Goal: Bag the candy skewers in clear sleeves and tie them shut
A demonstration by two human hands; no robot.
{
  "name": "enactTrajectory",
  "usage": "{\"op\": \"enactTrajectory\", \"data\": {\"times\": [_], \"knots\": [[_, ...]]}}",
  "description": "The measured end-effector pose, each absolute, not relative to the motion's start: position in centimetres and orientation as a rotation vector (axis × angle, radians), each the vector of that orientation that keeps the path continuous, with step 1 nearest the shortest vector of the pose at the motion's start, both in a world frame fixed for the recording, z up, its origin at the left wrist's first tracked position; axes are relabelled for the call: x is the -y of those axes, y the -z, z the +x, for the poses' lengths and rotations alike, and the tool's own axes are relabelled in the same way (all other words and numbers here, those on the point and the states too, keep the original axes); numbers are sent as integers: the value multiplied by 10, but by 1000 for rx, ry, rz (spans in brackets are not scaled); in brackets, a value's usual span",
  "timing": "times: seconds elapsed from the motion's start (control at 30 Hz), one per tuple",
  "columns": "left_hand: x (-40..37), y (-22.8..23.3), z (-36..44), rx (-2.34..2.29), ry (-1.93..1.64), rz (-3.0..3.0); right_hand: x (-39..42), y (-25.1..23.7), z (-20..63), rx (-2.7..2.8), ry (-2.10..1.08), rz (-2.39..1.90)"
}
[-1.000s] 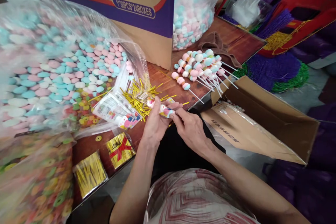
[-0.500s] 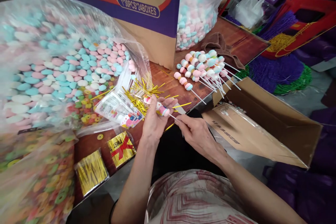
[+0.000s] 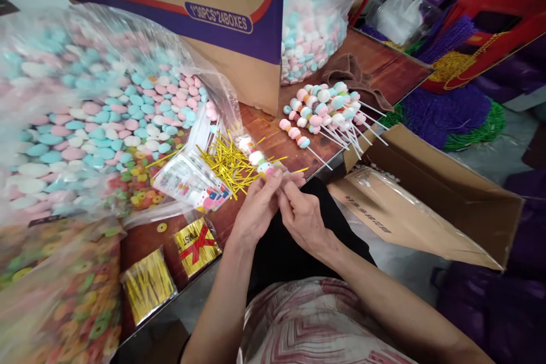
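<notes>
- Both hands meet at the front edge of the table (image 3: 384, 68), about dead centre of the view. The left hand (image 3: 256, 213) pinches the lower end of a candy skewer (image 3: 257, 157) between thumb and fingers, so it's grasping that skewer, candy end pointing up toward 11 o'clock.
- The right hand (image 3: 303, 217) sits just beside it at 3 o'clock, fingertips closed in at the same spot on the stick. Looks like it's working something thin there, maybe a gold twist tie, but it's too small to tell for sure.
- The skewer looks like it's already in a clear sleeve, so my read is this is the closing-off step: neck of the wrapper gathered, tie going on.
- The next move would call for keeping the left pinch tight so the wrapper doesn't slip while the right fingers do the twisting. Fiddly stuff.
- Loose pile of gold ties (image 3: 228, 162) lies at 10 o'clock from the hands, touching a stack of printed bags (image 3: 191, 185).
- Unwrapped skewers (image 3: 326, 105) are heaped at 1 o'clock, well apart.
- Big bag of pastel candies (image 3: 85, 119) fills the 9 to 10 o'clock side; an open cardboard box (image 3: 426, 193) sits at 3 o'clock.
</notes>
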State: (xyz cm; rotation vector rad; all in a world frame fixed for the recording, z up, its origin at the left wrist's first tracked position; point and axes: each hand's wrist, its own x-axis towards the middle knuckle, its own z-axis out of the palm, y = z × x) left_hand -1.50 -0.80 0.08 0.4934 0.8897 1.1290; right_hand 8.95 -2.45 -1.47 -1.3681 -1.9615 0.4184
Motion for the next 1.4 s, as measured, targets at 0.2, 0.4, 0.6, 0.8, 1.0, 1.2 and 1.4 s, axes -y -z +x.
{"op": "enactTrajectory", "data": {"times": [0.2, 0.4, 0.6, 0.8, 1.0, 1.2, 1.4], "knots": [[17, 12, -14, -1127, -1310, 731, 22, 21, 93, 1939, -426, -1357], [15, 16, -17, -1186, -1369, 794, 26, -3, 100, 1608, -1264, -1196], [17, 6, -30, -1275, -1202, 1243, 24, -10, 104, 1010, -1794, -1088], [20, -5, -57, -1206, -1047, 1429, 21, -8, 103, 1033, -1783, -1075], [22, -6, -51, -1074, -1268, 772, 22, -8, 101, 1176, -1759, -1075], [15, -8, -28, -970, -1287, 549, 24, 0, 91, 1143, -1763, -1075], [21, -6, -27, -996, -1261, 546, 24, 1, 85, 1077, -1760, -1076]]}}
